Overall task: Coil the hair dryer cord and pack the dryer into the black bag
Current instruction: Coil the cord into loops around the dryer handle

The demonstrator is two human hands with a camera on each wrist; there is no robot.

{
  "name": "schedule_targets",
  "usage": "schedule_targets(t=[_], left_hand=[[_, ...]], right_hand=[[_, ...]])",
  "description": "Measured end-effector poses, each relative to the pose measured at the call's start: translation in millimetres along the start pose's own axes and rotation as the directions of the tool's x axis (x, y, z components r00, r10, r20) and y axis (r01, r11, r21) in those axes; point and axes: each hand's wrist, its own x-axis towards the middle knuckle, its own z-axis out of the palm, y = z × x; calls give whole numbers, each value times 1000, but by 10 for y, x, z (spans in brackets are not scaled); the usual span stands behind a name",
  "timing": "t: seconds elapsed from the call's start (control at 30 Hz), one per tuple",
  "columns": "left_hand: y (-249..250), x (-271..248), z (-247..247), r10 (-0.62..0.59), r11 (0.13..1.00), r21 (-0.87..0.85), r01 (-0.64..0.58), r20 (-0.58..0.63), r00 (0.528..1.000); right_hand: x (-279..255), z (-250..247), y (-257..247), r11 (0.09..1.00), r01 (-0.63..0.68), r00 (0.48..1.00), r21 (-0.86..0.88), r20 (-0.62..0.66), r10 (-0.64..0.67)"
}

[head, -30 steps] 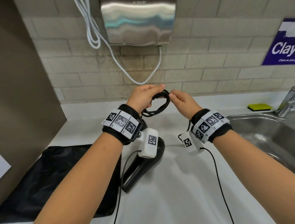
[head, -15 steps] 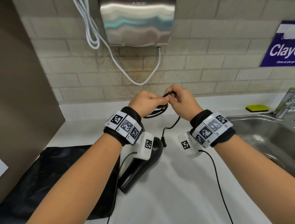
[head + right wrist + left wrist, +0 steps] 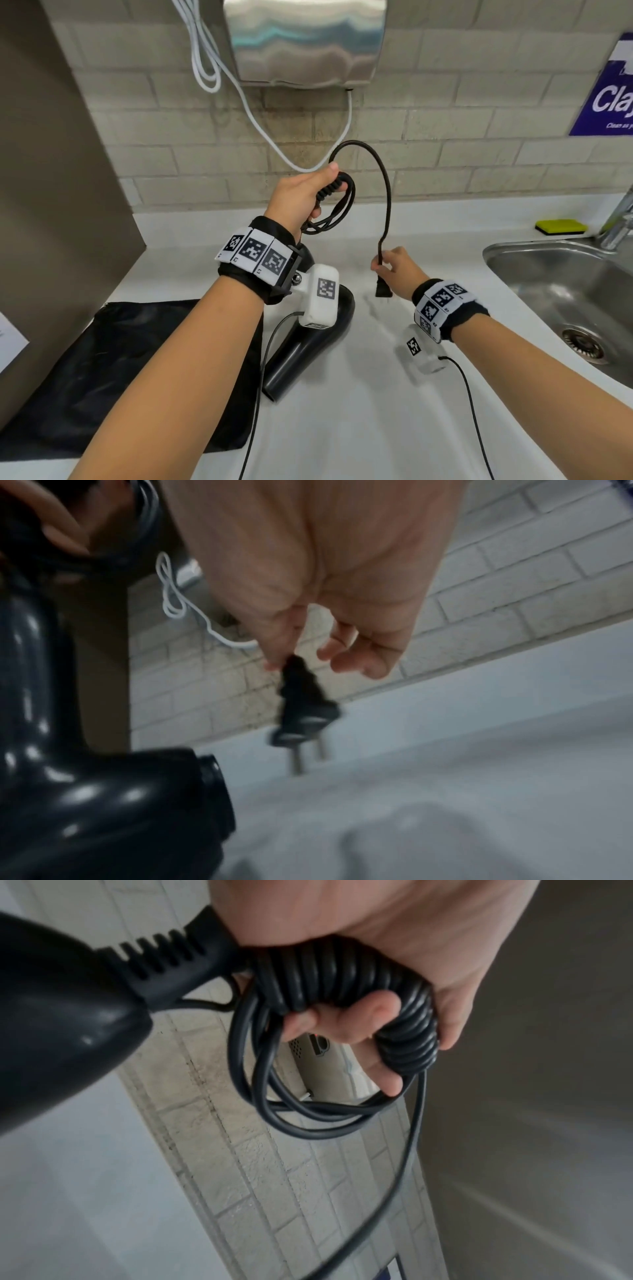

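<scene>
The black hair dryer [image 3: 308, 346] lies on the white counter, partly hidden behind my left wrist; its body also shows in the left wrist view [image 3: 61, 1020] and the right wrist view [image 3: 103, 799]. My left hand [image 3: 305, 195] grips the coiled loops of the black cord [image 3: 334, 209], seen close in the left wrist view [image 3: 342, 988]. From there the cord arches up and right, then down to my right hand [image 3: 394, 267]. That hand pinches the cord just above the plug [image 3: 382, 291], whose two prongs hang down [image 3: 304, 721]. The black bag [image 3: 113, 370] lies flat at the left.
A steel sink [image 3: 561, 294] with a tap [image 3: 616, 222] is at the right, and a yellow sponge [image 3: 561, 226] sits on its ledge. A wall hand dryer [image 3: 305, 41] with a white cable [image 3: 260, 123] hangs above. A brown panel [image 3: 51, 205] borders the left.
My right hand has left the coil and dropped down to the right, drawing the cord's end out into a tall arch. My left hand keeps its grip on the loops.
</scene>
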Motion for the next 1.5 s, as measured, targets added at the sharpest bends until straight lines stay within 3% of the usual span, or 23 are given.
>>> schedule_targets(t=[0.1,0.2,0.27,0.37,0.43,0.5,0.6,0.67,0.73,0.87,0.9,0.93,1.0,1.07,1.2,1.33,1.5], left_hand=[[9,-16,9,0,1000,-25,1,13,1000],[0,1,9,-4,999,-42,3,-13,1000],[0,12,14,-1,999,-49,0,-32,999],[-17,20,13,11,999,-41,-14,-60,998],[-27,26,0,16,1000,-18,-17,-67,998],[-18,29,-2,15,1000,2,-15,-45,999],[20,14,22,-13,1000,-3,13,20,1000],[30,-5,45,-41,999,-11,42,77,996],[23,-9,58,-56,998,-18,59,119,991],[44,-32,85,-55,996,-59,65,159,986],[51,-45,92,-41,996,-67,54,178,983],[53,-58,95,-30,996,-71,45,197,980],[45,-60,83,-37,997,-59,50,205,978],[36,-38,54,-56,996,-62,68,168,984],[32,10,-9,-91,986,-130,102,91,992],[2,46,-38,-91,994,-56,95,72,993],[-5,52,19,-82,997,-9,83,90,993]], right_hand=[[4,23,46,999,-49,997,-6,53,50],[13,-39,-65,988,-19,1000,156,18,16],[-7,-114,-240,940,107,992,323,-96,-80],[-73,-214,-562,778,343,926,526,-327,-187],[-114,-257,-735,659,464,870,592,-446,-212],[-144,-278,-858,599,529,833,602,-502,-232],[-124,-238,-959,675,566,794,473,-533,-293],[-89,-188,-962,761,613,697,212,-599,-395],[-50,-140,-951,772,635,574,-26,-653,-494],[55,-57,-994,724,688,465,-57,-731,-499],[89,-40,-1006,707,708,480,-9,-728,-489],[107,-39,-1017,703,708,529,65,-709,-467],[104,-72,-1019,725,650,677,227,-606,-417],[76,-111,-958,767,588,761,258,-498,-416],[49,-120,-539,866,480,820,136,-419,-389],[92,-129,28,985,170,931,13,-331,-157],[106,-52,84,999,7,985,-44,-170,-14]])
